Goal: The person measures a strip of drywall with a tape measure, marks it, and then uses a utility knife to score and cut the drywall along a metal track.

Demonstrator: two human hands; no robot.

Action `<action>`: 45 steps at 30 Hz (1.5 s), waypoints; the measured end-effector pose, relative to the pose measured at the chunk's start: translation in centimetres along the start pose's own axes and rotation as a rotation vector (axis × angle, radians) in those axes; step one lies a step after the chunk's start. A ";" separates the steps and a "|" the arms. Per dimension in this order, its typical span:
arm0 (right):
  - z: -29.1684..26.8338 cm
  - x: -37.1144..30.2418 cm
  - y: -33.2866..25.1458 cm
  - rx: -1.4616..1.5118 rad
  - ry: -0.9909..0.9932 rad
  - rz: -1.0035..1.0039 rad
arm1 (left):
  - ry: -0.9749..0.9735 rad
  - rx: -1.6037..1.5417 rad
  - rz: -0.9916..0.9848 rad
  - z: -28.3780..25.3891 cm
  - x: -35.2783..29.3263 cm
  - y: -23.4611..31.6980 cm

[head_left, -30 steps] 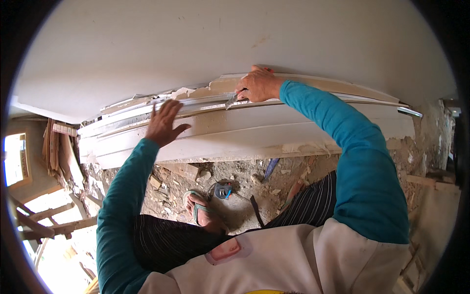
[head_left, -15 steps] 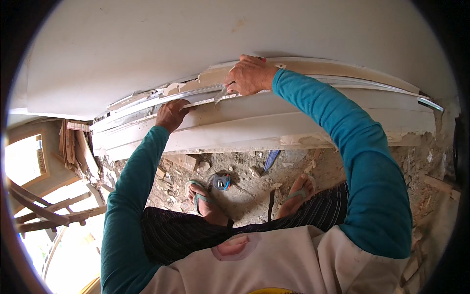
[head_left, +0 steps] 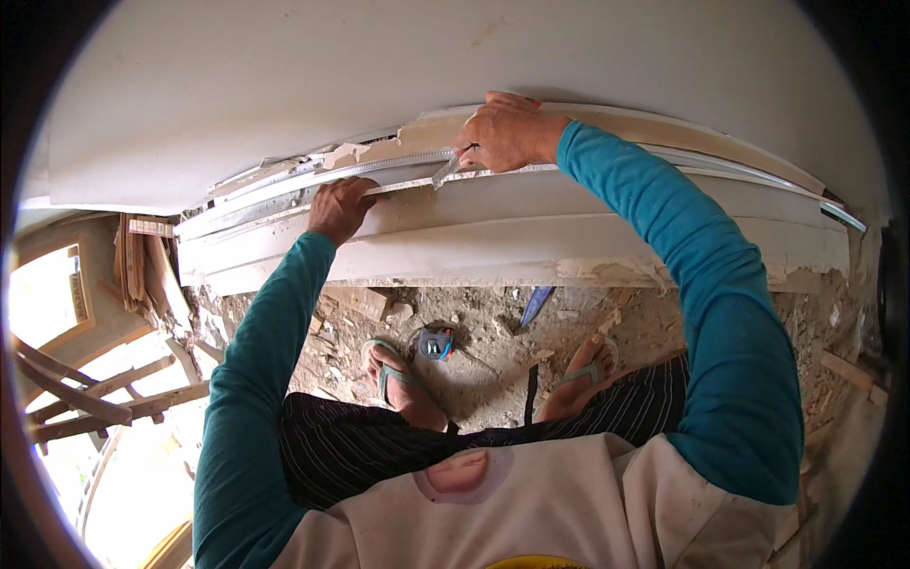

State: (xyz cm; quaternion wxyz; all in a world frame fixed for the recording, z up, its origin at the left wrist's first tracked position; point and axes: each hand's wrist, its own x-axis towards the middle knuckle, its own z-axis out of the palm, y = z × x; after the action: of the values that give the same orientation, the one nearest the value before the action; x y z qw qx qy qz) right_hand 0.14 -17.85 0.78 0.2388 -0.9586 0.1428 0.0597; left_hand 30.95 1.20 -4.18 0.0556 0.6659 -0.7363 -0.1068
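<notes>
A stack of long, narrow white boards [head_left: 493, 245] stands on edge against the wall, some with torn, chipped edges. My left hand [head_left: 341, 207] grips the top edge of a front board, fingers bent over it. Further right, my right hand [head_left: 512, 133] is closed round a flat-bladed hand tool [head_left: 445, 174]; a touch of red shows above the fist. The tool's pale blade points down and left, at the same board's top edge. Most of its handle is hidden in my fingers, so its exact kind is unclear.
A tape measure [head_left: 436, 342] lies on the rubble-strewn floor between my sandalled feet, with a blue pointed piece [head_left: 536, 305] nearer the boards. Metal channels [head_left: 739, 167] run behind the boards. Wooden strips [head_left: 142, 270] and curved timber pieces [head_left: 104, 408] are at the left.
My right hand and the tool have shifted right along the board's edge. My left hand has moved slightly right and up, still gripping the board.
</notes>
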 end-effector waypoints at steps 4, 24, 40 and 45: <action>-0.1 0.0 0.0 0.007 -0.021 0.031 | 0.009 0.010 0.006 0.1 0.0 0.1; -0.8 -18.7 8.8 0.001 0.382 0.265 | 0.043 0.129 0.009 1.7 -1.7 1.4; 1.9 -2.2 -1.9 -0.119 0.297 -0.073 | 0.036 0.033 0.012 1.0 -1.2 0.9; 2.3 0.0 -0.8 -0.168 0.221 -0.075 | 0.013 -0.059 0.060 0.6 -0.2 0.3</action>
State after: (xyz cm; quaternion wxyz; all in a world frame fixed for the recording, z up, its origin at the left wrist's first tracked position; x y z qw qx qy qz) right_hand 0.32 -16.05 -0.91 0.1427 -0.9806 0.1268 -0.0436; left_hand 30.55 1.48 -4.69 0.0832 0.6424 -0.7520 -0.1225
